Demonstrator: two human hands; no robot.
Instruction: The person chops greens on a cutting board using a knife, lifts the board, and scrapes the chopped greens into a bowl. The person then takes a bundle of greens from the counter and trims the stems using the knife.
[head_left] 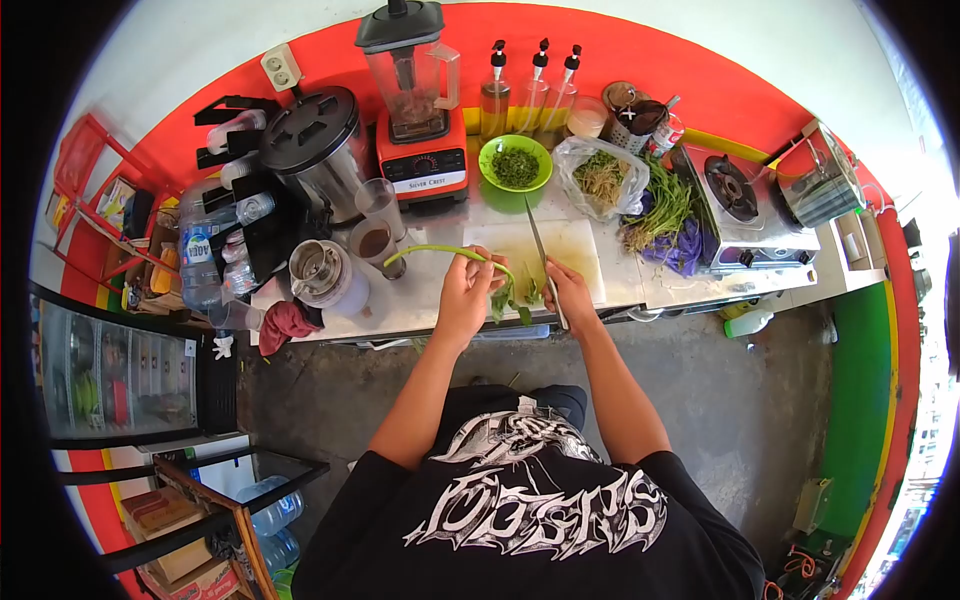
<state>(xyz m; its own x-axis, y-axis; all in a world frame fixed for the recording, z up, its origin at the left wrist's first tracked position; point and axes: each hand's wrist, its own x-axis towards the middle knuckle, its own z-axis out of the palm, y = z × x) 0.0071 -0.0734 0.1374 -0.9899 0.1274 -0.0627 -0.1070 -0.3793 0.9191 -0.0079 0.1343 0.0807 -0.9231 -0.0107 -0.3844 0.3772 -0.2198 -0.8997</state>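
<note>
1. Desk [425, 292]: metal-topped, shiny, running along the wall; crowded at both ends.
2. Cutting board [585, 255]: pale, flat, at the desk's front middle.
3. Left hand [468, 295]: closed around a green stalk [432, 249], which curves out to the left, its leaves hanging below the fingers near the desk's front edge.
4. Right hand [570, 293]: gripping a knife [536, 238], blade pointing away from the person, above the board.
5. Green bowl [487, 162]: behind the board, holding chopped greens [514, 168].
6. Clear plastic bag [634, 186]: right of the bowl, rooty greens inside; a loose bunch of greens [664, 206] just beside it, near purple plastic [684, 250].
7. Stove [730, 238]: far right, with a metal pot [822, 180].
8. Blender [421, 158]: red base, left of the bowl; a large lidded steel container [340, 165] to its left.
9. Pump bottles [494, 110]: three, against the wall.
10. Wall [300, 62]: red band below white.
11. Floor [700, 385]: grey, stained; a green panel [858, 345] at right.
</note>
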